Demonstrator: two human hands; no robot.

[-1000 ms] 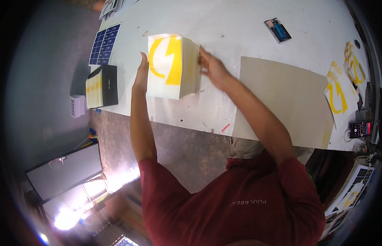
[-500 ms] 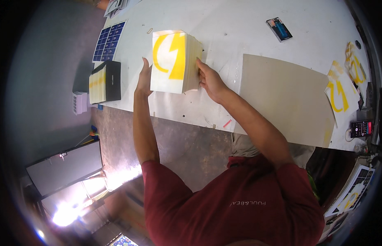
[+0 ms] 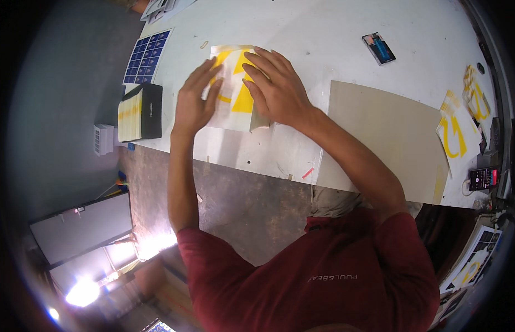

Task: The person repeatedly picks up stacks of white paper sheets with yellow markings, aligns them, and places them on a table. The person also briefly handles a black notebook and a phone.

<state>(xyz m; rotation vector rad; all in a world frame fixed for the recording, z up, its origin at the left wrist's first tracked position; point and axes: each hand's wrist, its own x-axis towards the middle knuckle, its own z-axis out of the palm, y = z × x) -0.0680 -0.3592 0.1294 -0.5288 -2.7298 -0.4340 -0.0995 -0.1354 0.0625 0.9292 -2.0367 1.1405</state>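
A thick stack of white sheets [image 3: 224, 113], its top one printed in yellow, stands on the white table. My left hand [image 3: 195, 99] reaches over the stack's left side, fingers stretched and slightly spread, the tips at the top sheet. Across its right side lies my right hand [image 3: 279, 88], fingers extended and apart over the yellow print. Neither hand is wrapped round the stack. Part of the print and the right side of the stack are hidden under my fingers.
At left stands a black box [image 3: 152, 110] of yellow-marked sheets, near a blue printed sheet [image 3: 148, 55]. A grey-beige board [image 3: 382, 135] lies at right, with yellow-printed sheets [image 3: 455, 133] beyond it. A small blue packaged item [image 3: 379, 48] and a phone [image 3: 483, 178] also lie there.
Both hands have gone from the stack's sides to its top, with fingers now spread over the yellow print. The stack stays in nearly the same place.
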